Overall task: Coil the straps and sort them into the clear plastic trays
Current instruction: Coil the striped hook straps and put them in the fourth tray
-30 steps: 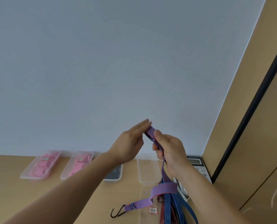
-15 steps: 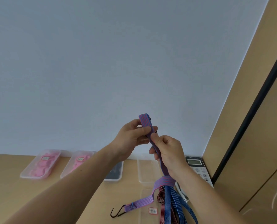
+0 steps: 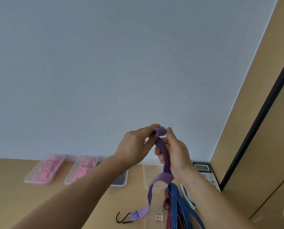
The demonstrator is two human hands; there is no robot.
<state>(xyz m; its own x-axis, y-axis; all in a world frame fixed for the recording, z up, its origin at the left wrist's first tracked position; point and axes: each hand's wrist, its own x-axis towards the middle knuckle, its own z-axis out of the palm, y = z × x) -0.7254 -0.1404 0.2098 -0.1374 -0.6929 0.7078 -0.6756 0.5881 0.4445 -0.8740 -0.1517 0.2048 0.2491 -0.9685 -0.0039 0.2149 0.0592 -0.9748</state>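
1. Mid-frame, the left hand point(image 3: 134, 146) pinches the small roll begun at the top end of the purple strap point(image 3: 161, 147). The right hand point(image 3: 175, 152) is curled round the strap just below it.
2. The rest of the strap hangs to the table point(image 3: 13, 187) at bottom centre, where its hook point(image 3: 121, 218) lies on the wood.
3. To my eye it wants tight winding: the left thumb clamps the roll while the right hand feeds the strap flat under light tension, so no turn slips or twists.
4. The empty clear tray point(image 3: 146, 176) sits behind the hands, right of the pink-filled trays point(image 3: 37, 181).

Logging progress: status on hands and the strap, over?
Left hand pinches small coil atop purple strap. Right hand grips it just below. Hook end lies on desk. Nothing in the way.
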